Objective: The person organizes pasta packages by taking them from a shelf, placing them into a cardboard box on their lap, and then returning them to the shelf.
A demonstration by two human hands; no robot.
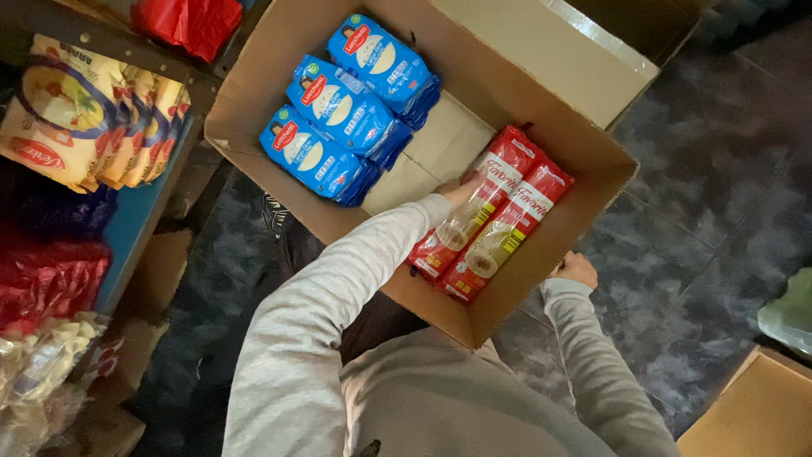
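An open cardboard box [550, 245] sits on the dark floor in front of me. Inside it, two long red packs of spaghetti [499, 216] lie side by side on the right. Three blue packs of pasta [347, 110] are stacked in a row on the left. My left hand [461, 193], in a grey sleeve, reaches into the box and grips the upper edge of the nearer red pack; its fingers are mostly hidden behind the pack. My right hand [577, 269] holds the box's outer right wall near its corner.
A shelf on the left carries yellow pasta bags [93, 118], red packs [51, 279] and clear bags of pasta [42, 364]. Red packages [190, 21] lie at the top. Another cardboard box [753, 415] stands at the bottom right, beside a pale green bag [791, 313].
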